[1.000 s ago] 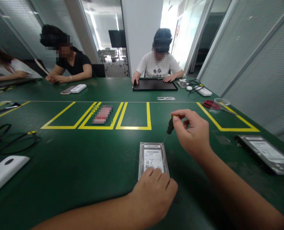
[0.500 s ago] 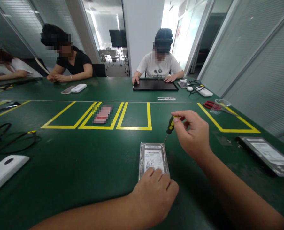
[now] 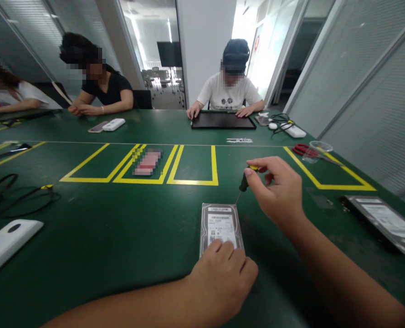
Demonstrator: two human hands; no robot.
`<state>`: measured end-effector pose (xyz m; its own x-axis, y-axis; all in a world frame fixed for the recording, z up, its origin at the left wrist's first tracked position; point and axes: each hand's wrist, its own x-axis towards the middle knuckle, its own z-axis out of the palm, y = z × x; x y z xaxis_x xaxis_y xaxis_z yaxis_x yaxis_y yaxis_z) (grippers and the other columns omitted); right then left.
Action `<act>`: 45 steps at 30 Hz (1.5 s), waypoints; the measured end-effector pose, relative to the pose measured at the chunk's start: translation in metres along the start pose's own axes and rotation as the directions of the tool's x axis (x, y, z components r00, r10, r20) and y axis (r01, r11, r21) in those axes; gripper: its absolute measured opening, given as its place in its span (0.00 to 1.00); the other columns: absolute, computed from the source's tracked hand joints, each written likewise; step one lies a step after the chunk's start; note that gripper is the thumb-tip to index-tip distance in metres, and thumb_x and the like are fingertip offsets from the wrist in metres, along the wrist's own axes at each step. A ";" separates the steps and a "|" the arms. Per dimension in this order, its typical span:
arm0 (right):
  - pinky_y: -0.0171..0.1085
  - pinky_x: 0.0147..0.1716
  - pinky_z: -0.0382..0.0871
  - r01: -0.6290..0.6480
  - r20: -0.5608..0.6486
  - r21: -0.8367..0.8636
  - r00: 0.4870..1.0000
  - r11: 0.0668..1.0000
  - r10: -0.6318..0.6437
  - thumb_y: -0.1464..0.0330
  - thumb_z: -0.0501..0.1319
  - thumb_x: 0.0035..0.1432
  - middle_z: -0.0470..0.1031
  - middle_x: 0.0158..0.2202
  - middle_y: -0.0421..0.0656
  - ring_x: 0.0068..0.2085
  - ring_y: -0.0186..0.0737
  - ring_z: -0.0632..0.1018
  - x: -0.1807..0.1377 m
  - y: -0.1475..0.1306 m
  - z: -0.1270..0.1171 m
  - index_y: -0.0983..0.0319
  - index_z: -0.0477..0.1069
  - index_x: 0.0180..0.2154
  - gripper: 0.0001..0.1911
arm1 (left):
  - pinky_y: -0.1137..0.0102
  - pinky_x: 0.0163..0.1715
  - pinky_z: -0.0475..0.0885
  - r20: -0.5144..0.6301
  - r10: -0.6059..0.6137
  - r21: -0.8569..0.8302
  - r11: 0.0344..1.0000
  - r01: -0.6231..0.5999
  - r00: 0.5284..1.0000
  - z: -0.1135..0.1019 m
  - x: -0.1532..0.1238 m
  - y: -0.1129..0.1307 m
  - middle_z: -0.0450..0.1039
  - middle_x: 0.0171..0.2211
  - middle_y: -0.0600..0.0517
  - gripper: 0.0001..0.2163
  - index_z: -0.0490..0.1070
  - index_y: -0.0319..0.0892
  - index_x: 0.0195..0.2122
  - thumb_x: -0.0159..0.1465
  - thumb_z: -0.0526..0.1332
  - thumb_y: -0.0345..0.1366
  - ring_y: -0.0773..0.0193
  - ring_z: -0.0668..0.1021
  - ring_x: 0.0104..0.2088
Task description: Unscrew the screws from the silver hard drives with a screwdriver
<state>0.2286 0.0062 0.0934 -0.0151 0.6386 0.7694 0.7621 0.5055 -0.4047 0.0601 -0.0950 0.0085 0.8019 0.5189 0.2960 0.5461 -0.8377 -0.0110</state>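
A silver hard drive [image 3: 222, 222] with a white label lies flat on the green table in front of me. My left hand [image 3: 223, 278] is closed over its near end, and that end is hidden beneath the fingers. Between thumb and fingertips, my right hand [image 3: 278, 186] grips a black and yellow screwdriver [image 3: 243, 182]. The tool leans, its thin shaft running down to the drive's far right corner. Whether a screw sits under the tip is too small to tell.
A second hard drive [image 3: 385, 222] lies at the right, with tiny parts beside it. Red scissors [image 3: 305, 149] and a clear plastic cup [image 3: 320, 146] are behind it. A white power bank [image 3: 9, 246] and black cable [image 3: 21, 200] lie left. Across the table, a person holds a black panel [image 3: 223, 120].
The screwdriver's handle has turned in my right fingers, while its tip stays at the same corner. My left hand keeps its place on the hard drive. The whole view has shifted slightly.
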 end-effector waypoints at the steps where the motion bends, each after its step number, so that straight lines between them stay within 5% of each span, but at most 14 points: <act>1: 0.39 0.31 0.66 -0.004 0.000 0.004 1.000 1.000 0.004 0.69 0.61 0.59 0.77 0.35 0.43 0.33 0.39 0.74 0.000 0.000 0.000 0.61 0.76 0.39 0.07 | 0.61 0.33 0.66 0.003 0.001 -0.001 1.000 -0.001 1.000 0.000 0.000 0.000 0.68 0.33 0.49 0.08 0.67 0.39 0.44 0.65 0.58 0.36 0.55 0.71 0.33; 17: 0.38 0.30 0.65 -0.023 -0.021 0.018 1.000 1.000 0.024 0.68 0.64 0.58 0.77 0.37 0.42 0.32 0.37 0.74 -0.002 0.003 0.002 0.60 0.74 0.45 0.11 | 0.61 0.33 0.67 0.016 -0.007 -0.008 1.000 0.008 1.000 -0.001 0.001 -0.001 0.68 0.33 0.50 0.07 0.66 0.40 0.42 0.66 0.57 0.36 0.55 0.71 0.34; 28: 0.37 0.28 0.63 0.005 -0.035 0.028 0.999 1.000 -0.004 0.64 0.67 0.58 0.75 0.34 0.42 0.30 0.36 0.71 0.000 0.001 -0.001 0.61 0.74 0.35 0.07 | 0.61 0.33 0.66 -0.014 -0.008 0.001 1.000 0.008 1.000 0.000 0.000 0.001 0.68 0.33 0.50 0.07 0.67 0.40 0.43 0.66 0.57 0.36 0.56 0.71 0.33; 45: 0.38 0.30 0.65 0.017 -0.028 0.051 0.999 0.999 -0.015 0.68 0.64 0.58 0.76 0.38 0.43 0.34 0.37 0.74 -0.001 0.001 0.000 0.61 0.76 0.39 0.07 | 0.60 0.34 0.66 0.015 -0.017 -0.013 1.000 0.017 1.000 -0.001 0.000 0.002 0.68 0.34 0.50 0.07 0.66 0.40 0.42 0.66 0.58 0.37 0.55 0.71 0.34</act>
<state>0.2295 0.0060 0.0923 -0.0086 0.6141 0.7892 0.7274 0.5453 -0.4164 0.0610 -0.0968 0.0095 0.7961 0.5358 0.2815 0.5569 -0.8306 0.0060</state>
